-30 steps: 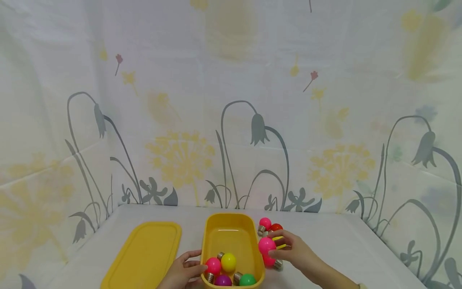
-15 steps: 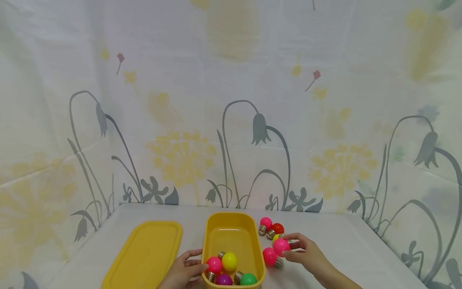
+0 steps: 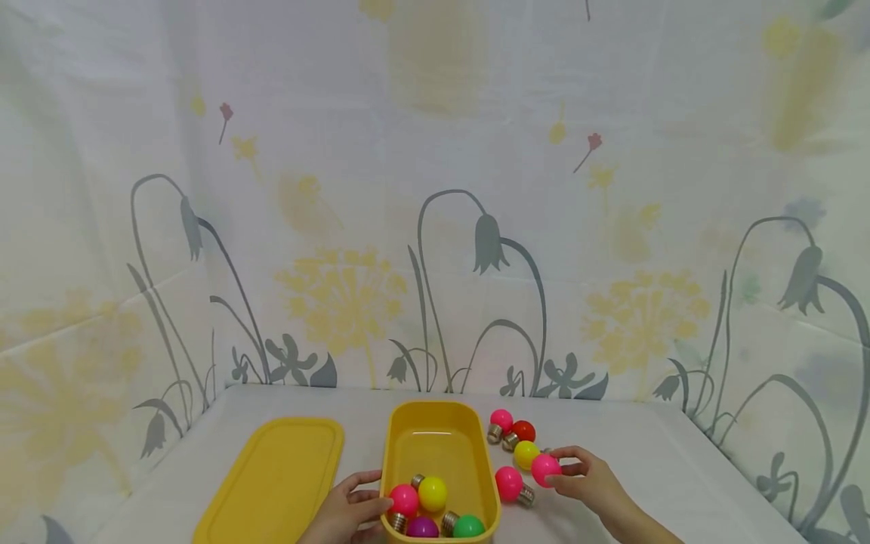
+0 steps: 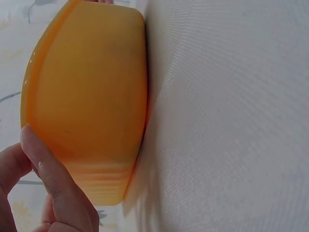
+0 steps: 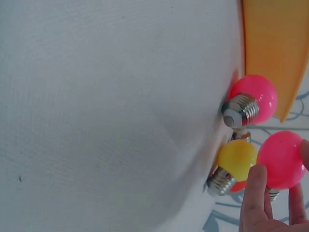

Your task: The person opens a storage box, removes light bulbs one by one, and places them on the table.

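A pink light bulb (image 3: 546, 470) is pinched between the thumb and fingers of my right hand (image 3: 590, 483), just right of the box. In the right wrist view that pink bulb (image 5: 281, 159) is held up beside a yellow bulb (image 5: 237, 159). My left hand (image 3: 348, 510) grips the near left rim of the yellow box (image 3: 491, 461), thumb over the edge and fingers along the outer wall (image 4: 91, 87). Inside the box's near end lie a pink bulb (image 3: 404, 499), a yellow bulb (image 3: 433, 493), a purple bulb (image 3: 422, 527) and a green bulb (image 3: 469, 526).
Right of the box, a pink bulb (image 3: 501, 420), a red bulb (image 3: 523, 431), a yellow bulb (image 3: 526, 455) and another pink bulb (image 3: 508, 484) lie on the white table (image 3: 639, 446). A flat yellow lid (image 3: 272, 476) rests on the left. Behind hangs a flower-patterned curtain (image 3: 435, 151).
My right hand has moved right, away from the box's right rim, carrying the pink light bulb. The loose bulbs beside the box show more fully. My left hand stays on the box.
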A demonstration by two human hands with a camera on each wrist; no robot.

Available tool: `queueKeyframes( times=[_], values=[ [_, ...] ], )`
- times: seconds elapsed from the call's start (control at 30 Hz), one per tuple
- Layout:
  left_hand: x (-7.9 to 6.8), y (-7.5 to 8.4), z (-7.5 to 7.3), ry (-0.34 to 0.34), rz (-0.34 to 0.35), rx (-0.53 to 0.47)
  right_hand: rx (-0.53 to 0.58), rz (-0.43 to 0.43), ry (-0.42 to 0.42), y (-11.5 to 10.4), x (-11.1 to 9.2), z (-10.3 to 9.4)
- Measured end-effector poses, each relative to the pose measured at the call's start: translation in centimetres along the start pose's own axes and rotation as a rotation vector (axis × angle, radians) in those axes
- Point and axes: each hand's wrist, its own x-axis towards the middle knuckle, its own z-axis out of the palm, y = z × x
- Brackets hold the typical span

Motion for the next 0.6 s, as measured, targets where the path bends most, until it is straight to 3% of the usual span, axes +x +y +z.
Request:
queueKeyframes(
  times=[0.33,0.6],
  values=[
    [0.1,-0.1,-0.1,-0.006,0.008,0.000,0.078,0.049,0.014,1.4,1.0,0.1],
    [0.2,-0.2,-0.1,-0.019,0.008,-0.012,0.042,0.096,-0.013,1.7,1.6,-0.1]
  ],
)
